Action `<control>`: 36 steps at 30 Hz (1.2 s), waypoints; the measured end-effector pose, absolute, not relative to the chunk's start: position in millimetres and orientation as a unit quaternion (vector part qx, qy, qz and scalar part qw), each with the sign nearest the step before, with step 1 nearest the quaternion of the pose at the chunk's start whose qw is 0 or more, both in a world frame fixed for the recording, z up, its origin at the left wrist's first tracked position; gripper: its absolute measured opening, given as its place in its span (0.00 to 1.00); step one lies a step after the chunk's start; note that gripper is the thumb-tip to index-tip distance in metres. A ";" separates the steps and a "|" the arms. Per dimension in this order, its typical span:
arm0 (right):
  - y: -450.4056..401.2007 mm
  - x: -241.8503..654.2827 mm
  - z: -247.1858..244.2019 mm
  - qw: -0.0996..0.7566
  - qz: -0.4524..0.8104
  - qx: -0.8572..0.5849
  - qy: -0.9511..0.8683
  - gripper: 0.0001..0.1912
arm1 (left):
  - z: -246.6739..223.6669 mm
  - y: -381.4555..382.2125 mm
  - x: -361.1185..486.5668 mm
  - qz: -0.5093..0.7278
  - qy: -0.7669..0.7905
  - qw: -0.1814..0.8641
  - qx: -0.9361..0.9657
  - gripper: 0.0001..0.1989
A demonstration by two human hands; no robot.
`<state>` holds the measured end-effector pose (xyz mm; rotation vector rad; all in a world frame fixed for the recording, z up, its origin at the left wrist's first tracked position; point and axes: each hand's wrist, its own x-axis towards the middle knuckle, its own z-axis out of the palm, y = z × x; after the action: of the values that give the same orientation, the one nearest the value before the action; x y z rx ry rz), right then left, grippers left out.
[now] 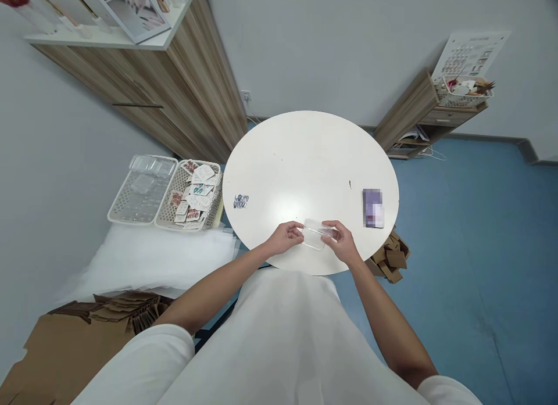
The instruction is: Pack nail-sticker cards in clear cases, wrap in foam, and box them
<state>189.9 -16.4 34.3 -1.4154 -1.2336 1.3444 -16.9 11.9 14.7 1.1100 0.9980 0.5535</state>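
- Clear plastic case (313,237): pos. btwn L hand (283,239) & R hand (343,242), at the near part of the white tabletop (314,149). Contact w/ tabletop: cannot tell.
- L hand: pinches case's L edge, thumb & fingertips only.
- R hand: grasps case's R side, thumb & fingers bent round it.
- Orientation: case's long axis appears to run L to R, hand to hand; approx. only, as transparency hides the outline. Lid pos.: cannot tell.
- Reach: case touches both hands, centred; neither hand nearer.
- Purple-and-white item (373,208) (blurred): R of case & farther out, near tabletop's R rim, long axis pointing away from wearer; R hand nearer.
- Small dark, shiny pack (241,201): L of case & farther out, near L rim; L hand nearer.
- Card basket (213,207): just beside tabletop, L side, w/ printed cards (203,190) heaped inside.
- Clear-plastic basket (131,222): directly L of card basket, well apart from L hand.
- Wood-grain cabinet (209,74): far L, beyond tabletop.
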 end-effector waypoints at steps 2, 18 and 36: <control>-12.0 189.3 36.0 0.400 0.532 -0.594 -0.452 0.18 | 13.5 10.5 -17.7 0.247 0.450 0.696 0.502 0.16; -6.8 188.5 32.0 0.333 0.599 -0.610 -0.397 0.26 | 5.3 2.7 -16.9 0.271 0.463 0.691 0.485 0.16; -31.1 176.7 -5.5 0.263 0.516 -0.706 -0.408 0.31 | -33.5 -4.1 -7.3 0.230 0.567 0.624 0.486 0.19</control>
<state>176.7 -31.1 -5.5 -1.9086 -1.1047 1.3962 -7.3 -4.1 -33.5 1.1146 1.3012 0.5283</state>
